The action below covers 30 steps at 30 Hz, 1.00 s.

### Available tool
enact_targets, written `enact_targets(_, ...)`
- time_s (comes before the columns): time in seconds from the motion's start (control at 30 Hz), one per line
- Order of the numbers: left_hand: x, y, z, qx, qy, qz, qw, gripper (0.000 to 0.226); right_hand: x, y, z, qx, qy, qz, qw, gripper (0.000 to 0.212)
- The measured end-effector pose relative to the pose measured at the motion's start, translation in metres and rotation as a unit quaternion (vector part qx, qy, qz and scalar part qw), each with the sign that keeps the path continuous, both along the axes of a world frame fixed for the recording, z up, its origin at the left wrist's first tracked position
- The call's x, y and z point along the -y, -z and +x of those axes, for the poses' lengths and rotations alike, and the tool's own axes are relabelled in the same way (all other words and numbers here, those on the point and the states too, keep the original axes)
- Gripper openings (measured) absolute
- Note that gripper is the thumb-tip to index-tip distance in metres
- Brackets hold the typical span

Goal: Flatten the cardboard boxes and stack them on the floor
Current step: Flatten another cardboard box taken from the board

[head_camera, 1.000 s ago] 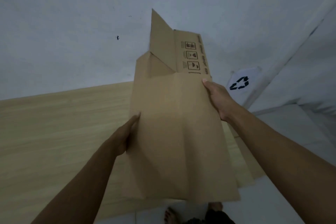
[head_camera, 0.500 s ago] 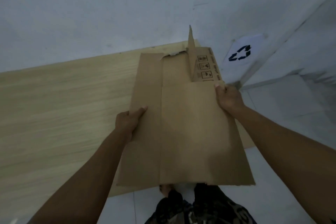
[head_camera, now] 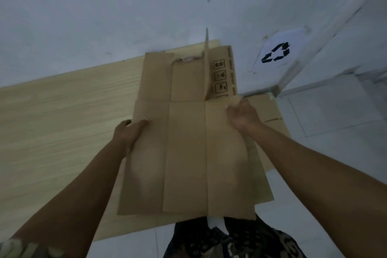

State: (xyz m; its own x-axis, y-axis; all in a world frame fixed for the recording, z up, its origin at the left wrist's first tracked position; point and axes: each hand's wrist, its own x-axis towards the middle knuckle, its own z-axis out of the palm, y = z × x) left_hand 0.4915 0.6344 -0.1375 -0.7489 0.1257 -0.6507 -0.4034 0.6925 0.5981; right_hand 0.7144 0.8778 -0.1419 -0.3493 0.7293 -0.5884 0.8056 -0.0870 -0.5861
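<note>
- Head view: left hand (head_camera: 130, 132) grips the left edge of the box (head_camera: 188, 153), thumb on top, fingers curled under and hidden.
- Right hand (head_camera: 244, 114) is closed on the box's right side near the fold line, fingers bunched against the cardboard; fingertips partly hidden.
- Box is nearly flat, held between both hands in front of the body, long creases running away from the camera.
- Far end: one flap (head_camera: 207, 63) stands up edge-on; the panel beside it carries printed handling symbols (head_camera: 219, 78). Far edge looks torn near the middle.
- Under the box on the right, more flat cardboard (head_camera: 272, 115) lies on the floor, its edge sticking out past the right hand.
- Wood-look board (head_camera: 62, 121) lies under and left of the box, on white tiles (head_camera: 335, 121).
- White sheet with a recycling sign (head_camera: 276, 52) is on the wall at right, well apart from the box.
- Patterned clothing (head_camera: 230, 241) shows at the bottom edge.
</note>
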Motion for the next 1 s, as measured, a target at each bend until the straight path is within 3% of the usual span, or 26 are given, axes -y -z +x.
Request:
enact_targets(0.17,-0.023,0.007,-0.013,-0.015,0.015,-0.016,1.000,0.085,0.018,0.020,0.003,0.015,0.032,0.050,0.998,0.043)
enact_targets(0.23,-0.026,0.013,-0.017,-0.030,0.043,-0.041,0.998,0.082,0.021,0.019,-0.005,-0.004,0.082,0.058,0.995,0.045)
enact_targets(0.4,-0.039,0.025,-0.023,-0.078,0.064,-0.091,0.991,0.072,0.018,0.015,-0.041,-0.029,0.181,0.099,0.978,0.117)
enact_targets(0.53,-0.049,0.030,-0.022,-0.102,0.082,-0.114,0.985,0.074,0.022,0.009,-0.063,0.048,0.163,0.128,0.977,0.136)
enact_targets(0.63,-0.049,0.036,-0.022,-0.119,0.096,-0.120,0.981,0.075,0.017,0.019,-0.072,0.123,0.164,0.126,0.971,0.121)
enact_targets(0.73,-0.047,0.040,-0.027,-0.126,0.103,-0.100,0.982,0.076,0.001,0.032,-0.069,0.116,0.179,0.115,0.970,0.093)
enact_targets(0.83,-0.052,0.042,-0.033,-0.138,0.102,-0.063,0.983,0.079,-0.012,0.040,-0.059,0.088,0.176,0.100,0.975,0.091)
enact_targets(1.0,-0.063,0.049,-0.032,-0.202,0.092,-0.051,0.974,0.057,-0.019,0.043,-0.056,0.132,0.129,0.106,0.977,0.091)
